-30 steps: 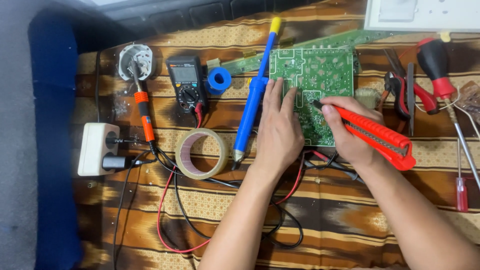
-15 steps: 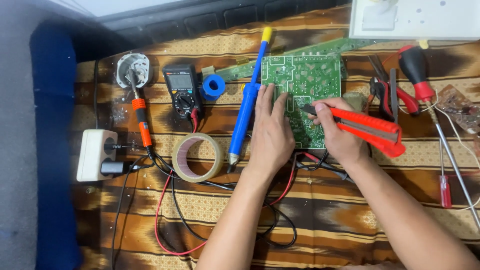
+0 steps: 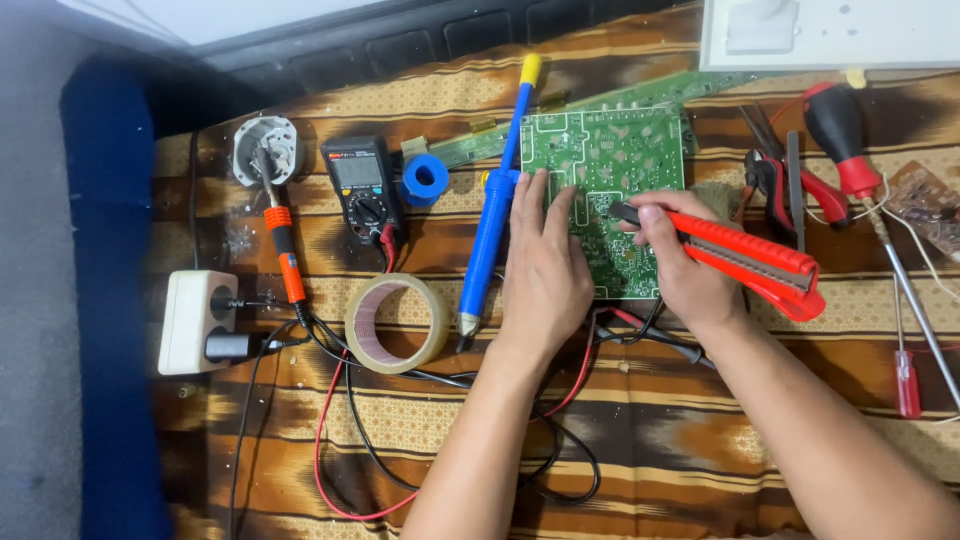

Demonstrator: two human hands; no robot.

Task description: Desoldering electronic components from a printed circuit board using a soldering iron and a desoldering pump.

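A green circuit board (image 3: 610, 165) lies on the brown patterned cloth (image 3: 640, 440). My left hand (image 3: 545, 265) rests flat on the board's left part, fingers spread, holding it down. My right hand (image 3: 680, 265) grips a red utility knife (image 3: 745, 258), whose tip touches the board near its middle. A blue desoldering pump (image 3: 495, 210) with a yellow cap lies just left of my left hand.
A black multimeter (image 3: 362, 185), a blue solder spool (image 3: 426, 180), a tape roll (image 3: 397, 322), an orange soldering iron (image 3: 285, 255) in its stand and a white power strip (image 3: 198, 320) lie left. Pliers (image 3: 775, 180) and red screwdrivers (image 3: 845, 140) lie right. Red and black leads (image 3: 340, 450) loop in front.
The view has shifted slightly, so everything sits a little lower and left. Both hands stay on the board, and the knife tip keeps working at the same spot.
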